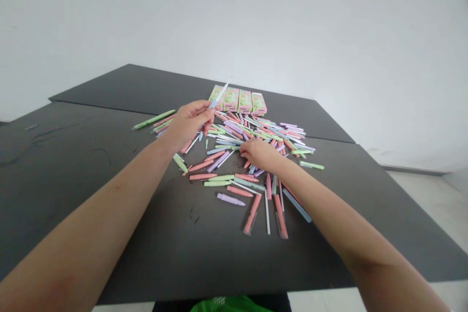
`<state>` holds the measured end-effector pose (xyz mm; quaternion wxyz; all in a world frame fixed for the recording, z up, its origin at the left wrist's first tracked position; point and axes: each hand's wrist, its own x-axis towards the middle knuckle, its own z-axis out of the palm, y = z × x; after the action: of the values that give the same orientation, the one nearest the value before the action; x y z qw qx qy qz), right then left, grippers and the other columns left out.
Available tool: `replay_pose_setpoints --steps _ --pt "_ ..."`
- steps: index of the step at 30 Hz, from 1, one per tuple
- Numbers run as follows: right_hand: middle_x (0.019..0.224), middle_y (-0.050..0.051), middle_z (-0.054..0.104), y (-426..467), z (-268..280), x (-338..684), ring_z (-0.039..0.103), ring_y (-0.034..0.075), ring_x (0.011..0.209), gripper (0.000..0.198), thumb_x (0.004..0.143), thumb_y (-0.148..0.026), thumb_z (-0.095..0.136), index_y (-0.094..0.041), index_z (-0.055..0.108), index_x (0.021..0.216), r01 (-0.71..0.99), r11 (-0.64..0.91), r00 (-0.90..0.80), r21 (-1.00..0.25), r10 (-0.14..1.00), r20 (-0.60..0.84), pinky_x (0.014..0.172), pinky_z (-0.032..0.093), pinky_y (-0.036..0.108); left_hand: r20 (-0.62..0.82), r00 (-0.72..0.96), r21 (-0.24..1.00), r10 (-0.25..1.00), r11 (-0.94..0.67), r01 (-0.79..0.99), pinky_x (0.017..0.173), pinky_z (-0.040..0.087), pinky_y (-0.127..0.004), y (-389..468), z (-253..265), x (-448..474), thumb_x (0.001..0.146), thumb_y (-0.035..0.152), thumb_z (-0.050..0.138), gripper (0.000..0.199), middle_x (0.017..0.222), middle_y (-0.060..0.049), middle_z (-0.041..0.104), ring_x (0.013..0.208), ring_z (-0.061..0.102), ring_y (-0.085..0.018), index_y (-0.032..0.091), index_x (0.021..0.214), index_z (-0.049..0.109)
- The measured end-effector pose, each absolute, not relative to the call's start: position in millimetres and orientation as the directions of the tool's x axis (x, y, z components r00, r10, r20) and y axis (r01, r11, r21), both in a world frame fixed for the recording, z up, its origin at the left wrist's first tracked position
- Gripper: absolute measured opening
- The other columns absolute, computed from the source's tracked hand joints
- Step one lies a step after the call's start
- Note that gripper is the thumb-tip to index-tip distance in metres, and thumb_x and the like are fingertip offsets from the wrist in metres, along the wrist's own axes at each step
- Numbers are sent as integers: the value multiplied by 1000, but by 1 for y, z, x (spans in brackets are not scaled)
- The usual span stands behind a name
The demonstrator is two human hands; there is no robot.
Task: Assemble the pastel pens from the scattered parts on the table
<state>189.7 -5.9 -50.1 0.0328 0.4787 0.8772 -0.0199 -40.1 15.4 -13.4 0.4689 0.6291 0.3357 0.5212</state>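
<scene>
My left hand (195, 116) is raised over the left side of a pile, closed around a light blue pen piece with a white refill (221, 91) pointing up out of it. Low in the middle of the pile is my right hand (258, 152), its fingers curled down among the pen parts; what they hold, if anything, is hidden. A light green pen part (232, 147) lies by those fingertips. Around both hands are scattered pink, green, purple and blue pen barrels, clear caps and white refills. A purple barrel (230, 199) and a pink capped pen part (252, 214) lie nearest me.
Several small green and pink boxes (231, 99) stand in a row behind the pile. Longer green pens (154, 119) lie to the left, and a green pen (311, 165) is at the right. The dark table (73, 175) has seams, with a white wall behind.
</scene>
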Motion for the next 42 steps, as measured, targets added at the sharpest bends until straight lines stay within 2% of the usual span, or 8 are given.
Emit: replay_pose_setpoints --steps 9,12,15,21,33,37,40,42 --pt "96 11 66 -18 -39 181 60 21 87 14 87 -20 57 -14 68 93 802 591 -589 -90 807 56 75 40 29 339 256 941 905 -331 -73 45 40 -18 15 -17 -38 81 36 65 22 66 3 51 48 46 -5 16 90 62" --pt "93 8 68 -33 -33 158 60 19 87 19 89 -14 51 -16 69 94 667 710 -690 -225 703 174 79 40 27 349 267 936 898 -345 -64 45 40 -18 15 -18 -37 82 35 63 22 66 3 51 48 45 -6 16 93 62" --pt "92 6 69 -39 -32 132 60 16 84 23 88 -12 52 -17 72 97 518 786 -778 -338 597 195 78 41 26 365 278 930 888 -363 -60 45 39 -18 16 -21 -36 83 34 61 21 65 3 51 48 44 -6 17 93 63" --pt "91 8 70 -27 -47 106 61 18 85 22 87 -14 53 -16 74 90 505 821 -827 -266 549 123 76 41 27 384 294 923 875 -372 -100 42 38 -18 17 -23 -34 83 34 62 20 63 3 49 47 44 -6 16 91 63" --pt "93 12 73 -28 -35 88 65 23 86 31 90 -34 50 -16 76 90 639 758 -768 -133 637 -57 69 42 29 373 328 927 868 -363 -94 44 37 -17 14 -19 -33 85 32 60 18 62 4 48 47 43 -5 15 80 58" --pt "93 15 71 -28 -37 86 64 23 86 28 89 -28 50 -12 73 87 637 763 -770 -108 635 -57 72 42 30 368 330 929 869 -356 -98 44 37 -17 14 -19 -32 85 33 61 18 62 4 48 47 44 -5 14 83 60" --pt "91 15 70 -29 -37 91 62 21 83 21 86 -19 50 -11 69 83 595 787 -797 -163 604 10 73 41 30 358 328 934 874 -342 -107 44 37 -17 15 -21 -33 84 34 62 21 64 4 49 47 44 -5 14 90 62" --pt "84 10 69 -28 -35 101 60 18 77 16 85 -16 52 -12 66 80 567 764 -779 -309 619 102 70 41 28 360 332 933 872 -348 -97 45 37 -17 16 -23 -33 85 34 61 21 64 4 50 48 44 -5 14 91 62"
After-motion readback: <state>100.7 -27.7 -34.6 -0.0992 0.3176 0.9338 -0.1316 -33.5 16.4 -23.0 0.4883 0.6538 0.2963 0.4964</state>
